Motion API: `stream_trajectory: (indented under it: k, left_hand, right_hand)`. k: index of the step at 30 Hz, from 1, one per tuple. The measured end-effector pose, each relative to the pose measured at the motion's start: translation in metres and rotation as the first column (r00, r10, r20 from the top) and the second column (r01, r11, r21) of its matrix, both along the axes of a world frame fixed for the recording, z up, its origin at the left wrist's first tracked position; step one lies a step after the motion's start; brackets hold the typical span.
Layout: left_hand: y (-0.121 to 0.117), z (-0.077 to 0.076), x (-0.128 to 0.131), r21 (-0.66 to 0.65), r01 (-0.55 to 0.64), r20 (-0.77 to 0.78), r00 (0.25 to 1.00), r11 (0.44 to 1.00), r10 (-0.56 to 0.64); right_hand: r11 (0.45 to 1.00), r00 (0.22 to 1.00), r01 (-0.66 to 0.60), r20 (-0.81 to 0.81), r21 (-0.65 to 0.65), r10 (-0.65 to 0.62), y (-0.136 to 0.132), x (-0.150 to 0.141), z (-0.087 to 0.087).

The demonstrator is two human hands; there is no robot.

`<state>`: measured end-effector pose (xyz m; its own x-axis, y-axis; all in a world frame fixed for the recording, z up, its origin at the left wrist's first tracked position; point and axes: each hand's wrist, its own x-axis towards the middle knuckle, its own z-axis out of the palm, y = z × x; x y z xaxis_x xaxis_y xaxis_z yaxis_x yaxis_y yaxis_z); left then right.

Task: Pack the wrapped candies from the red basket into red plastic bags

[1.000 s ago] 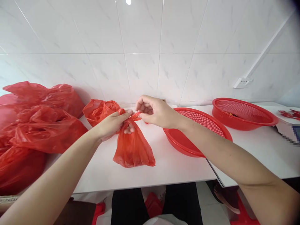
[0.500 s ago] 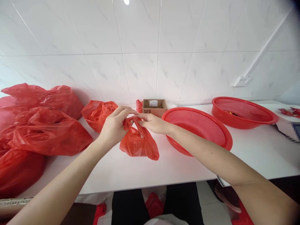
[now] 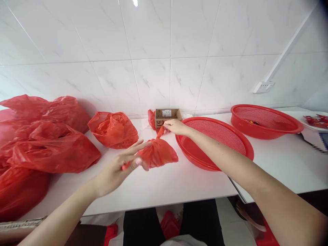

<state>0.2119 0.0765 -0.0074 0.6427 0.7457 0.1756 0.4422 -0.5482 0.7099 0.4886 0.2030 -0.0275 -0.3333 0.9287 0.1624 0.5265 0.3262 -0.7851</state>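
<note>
A small red plastic bag [image 3: 162, 153] with its neck twisted or knotted lies on the white table in front of me. My right hand [image 3: 175, 126] pinches one twisted end of it, drawn up to the upper right. Left of the bag, my left hand [image 3: 123, 167] has its fingers stretched toward it. A bit of red plastic shows between its thumb and fingers, apparently the bag's other end. The bag's contents cannot be made out. Just behind my right hand stands a small open cardboard box [image 3: 167, 118].
Another red bag [image 3: 115, 131] sits left of centre, and several large filled red bags [image 3: 56, 147] crowd the left side. A red mesh basket [image 3: 197, 157] stands right of the bag; a second basket [image 3: 266, 131] is farther right, near packets [image 3: 317, 120] on a scale-like device.
My hands were together at the bag's neck and have moved apart: the left down and to the left, the right slightly up and right. The bag has turned and its neck is drawn tight.
</note>
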Motion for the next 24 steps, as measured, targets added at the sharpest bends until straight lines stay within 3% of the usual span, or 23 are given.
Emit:
stream_trajectory:
  k: [2, 4, 6, 9, 13, 16, 19, 22, 24]
  left_hand:
    - [0.010, 0.002, 0.005, -0.206, -0.003, 0.338, 0.938, 0.979, 0.074]
    - [0.024, 0.003, 0.013, -0.361, -0.013, 0.554, 0.801, 0.932, 0.226]
    - [0.035, 0.002, 0.022, -0.461, -0.047, 0.520, 0.795, 0.886, 0.313]
    - [0.040, -0.004, 0.037, -0.494, -0.067, 0.328, 0.909, 0.867, 0.257]
    - [0.040, -0.013, 0.049, -0.487, -0.084, 0.309, 0.915, 0.869, 0.261]
    - [0.041, -0.018, 0.048, -0.461, -0.104, 0.342, 0.896, 0.881, 0.285]
    - [0.042, -0.020, 0.045, -0.425, -0.126, 0.386, 0.871, 0.896, 0.305]
    - [0.041, -0.018, 0.043, -0.405, -0.158, 0.419, 0.843, 0.901, 0.337]
    - [0.039, -0.014, 0.041, -0.392, -0.156, 0.423, 0.845, 0.907, 0.328]
  right_hand:
    - [1.000, 1.000, 0.000, -0.022, 0.013, 0.000, -0.002, -0.007, 0.005]
    - [1.000, 0.998, -0.020, -0.059, 0.022, 0.021, -0.010, -0.016, 0.017]
    - [0.995, 0.988, -0.092, -0.121, 0.032, 0.096, -0.021, -0.025, 0.032]
    - [0.962, 0.949, -0.262, -0.161, 0.077, 0.272, -0.040, -0.040, 0.045]
    - [0.930, 0.922, -0.366, -0.119, 0.044, 0.368, -0.059, -0.054, 0.037]
    - [0.954, 0.953, -0.299, -0.055, -0.015, 0.298, -0.065, -0.051, 0.024]
    - [0.990, 0.993, -0.116, 0.009, 0.086, 0.115, -0.069, -0.046, 0.020]
    - [0.977, 0.993, 0.020, -0.115, 0.212, 0.004, -0.082, -0.046, 0.026]
    - [0.985, 0.984, 0.021, -0.175, 0.174, 0.010, -0.094, -0.047, 0.030]
